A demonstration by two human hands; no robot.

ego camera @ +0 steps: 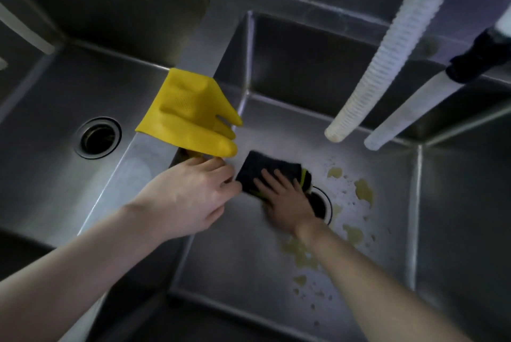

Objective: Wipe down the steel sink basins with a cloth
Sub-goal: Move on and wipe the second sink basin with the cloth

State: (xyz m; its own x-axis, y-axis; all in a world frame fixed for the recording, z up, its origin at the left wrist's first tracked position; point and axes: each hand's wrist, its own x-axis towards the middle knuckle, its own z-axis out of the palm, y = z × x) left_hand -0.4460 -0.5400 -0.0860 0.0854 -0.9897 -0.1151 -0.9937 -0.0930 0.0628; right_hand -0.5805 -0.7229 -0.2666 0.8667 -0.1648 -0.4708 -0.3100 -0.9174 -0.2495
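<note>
My right hand [284, 200] lies flat with straight fingers on a dark cloth with a yellow-green edge [265, 170], pressing it onto the floor of the right steel basin [235, 258], just left of that basin's drain [322, 204]. Yellowish stains and droplets [362, 189] spot the basin floor to the right of the drain and toward the front. My left hand [193, 192] rests on the steel divider [132, 175] between the two basins, its fingertips over the divider's edge near the cloth. The right hand looks blurred.
A yellow rubber glove [188, 115] lies draped over the divider just beyond my left hand. The left basin [41, 148] has an open drain [99, 137]. A white ribbed hose [387, 56] and a second spout [409, 112] hang over the right basin's back right.
</note>
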